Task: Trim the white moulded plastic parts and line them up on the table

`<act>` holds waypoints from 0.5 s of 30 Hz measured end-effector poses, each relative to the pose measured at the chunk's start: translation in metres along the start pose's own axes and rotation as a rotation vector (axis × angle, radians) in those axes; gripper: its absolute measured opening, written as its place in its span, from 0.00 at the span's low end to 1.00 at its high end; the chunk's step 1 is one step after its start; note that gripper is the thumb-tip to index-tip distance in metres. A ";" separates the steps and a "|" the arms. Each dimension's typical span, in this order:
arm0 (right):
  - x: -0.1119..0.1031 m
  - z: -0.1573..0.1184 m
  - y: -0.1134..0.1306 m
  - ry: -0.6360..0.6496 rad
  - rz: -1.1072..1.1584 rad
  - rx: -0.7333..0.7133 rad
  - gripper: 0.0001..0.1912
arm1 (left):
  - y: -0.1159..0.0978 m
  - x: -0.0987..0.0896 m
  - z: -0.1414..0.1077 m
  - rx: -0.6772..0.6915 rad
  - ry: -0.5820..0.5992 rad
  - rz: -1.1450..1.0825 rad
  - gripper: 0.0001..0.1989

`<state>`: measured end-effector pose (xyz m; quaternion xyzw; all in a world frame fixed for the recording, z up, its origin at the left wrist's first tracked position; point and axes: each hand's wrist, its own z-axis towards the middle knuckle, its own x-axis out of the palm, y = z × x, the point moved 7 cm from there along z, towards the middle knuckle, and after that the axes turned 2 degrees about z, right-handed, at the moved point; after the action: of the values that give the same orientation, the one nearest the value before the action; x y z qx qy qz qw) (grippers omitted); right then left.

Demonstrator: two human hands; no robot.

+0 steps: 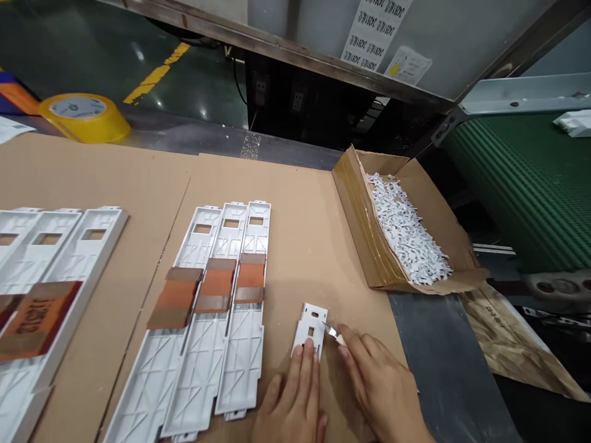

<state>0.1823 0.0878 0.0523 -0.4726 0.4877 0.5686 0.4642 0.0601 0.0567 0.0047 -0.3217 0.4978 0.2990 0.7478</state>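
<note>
A small white plastic plate (311, 324) with slots and a square hole lies on the cardboard sheet. My left hand (295, 400) rests on its lower part, fingers stretched out flat and pressing it down. My right hand (381, 384) is closed around a small knife (331, 331) with a pale handle, mostly hidden in the fingers. Its metal blade meets the plate's right edge near the top. Left of my hands stand three long white ribbed plastic panels (237, 363), side by side, each crossed by an orange-brown block (215, 285).
More white panels (87, 255) lie at the far left. A roll of yellow tape (85, 117) sits at the back left. An open cardboard box (364, 240) of small white plastic pieces (409, 231) stands at right, with a green conveyor belt (530, 184) beyond it.
</note>
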 end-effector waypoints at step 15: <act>0.004 0.006 0.008 0.020 -0.064 -0.066 0.17 | -0.005 0.004 -0.006 -0.024 -0.074 0.012 0.22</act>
<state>0.1739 0.0930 0.0500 -0.5085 0.4581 0.5645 0.4614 0.0619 0.0502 0.0000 -0.3161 0.4681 0.3212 0.7601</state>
